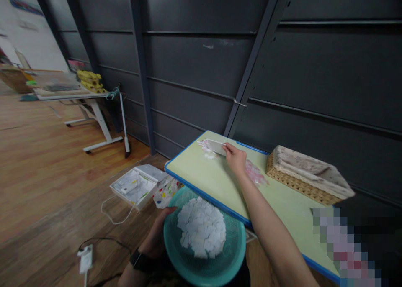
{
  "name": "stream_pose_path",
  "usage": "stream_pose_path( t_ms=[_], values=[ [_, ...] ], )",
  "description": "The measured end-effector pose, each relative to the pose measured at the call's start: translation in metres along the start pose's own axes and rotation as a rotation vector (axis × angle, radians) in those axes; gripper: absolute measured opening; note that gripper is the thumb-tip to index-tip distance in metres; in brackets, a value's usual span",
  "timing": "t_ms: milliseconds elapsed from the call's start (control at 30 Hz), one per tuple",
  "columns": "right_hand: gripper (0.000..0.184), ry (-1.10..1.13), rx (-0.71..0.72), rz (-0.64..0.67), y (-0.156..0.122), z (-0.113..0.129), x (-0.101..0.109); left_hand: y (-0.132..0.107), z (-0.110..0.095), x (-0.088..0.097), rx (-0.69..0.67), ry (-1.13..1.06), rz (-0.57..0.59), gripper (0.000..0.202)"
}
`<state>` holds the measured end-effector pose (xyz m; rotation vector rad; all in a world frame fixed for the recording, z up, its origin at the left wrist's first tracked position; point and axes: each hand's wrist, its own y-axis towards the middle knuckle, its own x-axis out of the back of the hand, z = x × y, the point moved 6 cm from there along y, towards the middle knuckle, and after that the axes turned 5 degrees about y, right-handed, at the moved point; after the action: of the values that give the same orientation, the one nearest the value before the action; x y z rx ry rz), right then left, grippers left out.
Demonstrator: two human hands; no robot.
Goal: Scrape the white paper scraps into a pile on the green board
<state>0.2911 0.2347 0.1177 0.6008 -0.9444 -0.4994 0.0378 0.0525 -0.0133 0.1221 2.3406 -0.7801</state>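
Note:
My right hand (235, 158) reaches across the pale green table (201, 174) and grips a flat white card (216, 147) at the table's far corner. Small pinkish-white paper scraps (205, 147) lie under and beside the card, and more pink scraps (256, 172) lie just right of the hand. My left hand (158, 232) holds the rim of a teal plastic basin (232, 253) below the table's near edge. A heap of white paper pieces (201, 227) fills the basin.
A wicker basket (301, 181) with a cloth lining sits at the table's right. On the wooden floor lie an open white box (138, 185), a spotted bag (165, 193) and a white cable with a plug (85, 257). Another table (63, 93) stands far left. A dark wall is behind.

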Motion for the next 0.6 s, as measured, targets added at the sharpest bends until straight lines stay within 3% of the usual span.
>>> stream_pose_path(
  t_ms=[233,433,600],
  values=[
    [0.035,-0.025,-0.081,-0.065,0.006,-0.009,0.007,0.002,0.002,0.004,-0.016,0.012,-0.017,0.014],
    [0.033,-0.006,-0.038,-0.007,0.008,-0.003,-0.002,-0.002,-0.001,0.003,-0.037,0.014,-0.051,0.012],
    [0.034,-0.077,-0.036,0.045,0.009,-0.005,-0.006,0.003,0.002,0.003,-0.021,-0.003,0.000,0.016]
  ],
)
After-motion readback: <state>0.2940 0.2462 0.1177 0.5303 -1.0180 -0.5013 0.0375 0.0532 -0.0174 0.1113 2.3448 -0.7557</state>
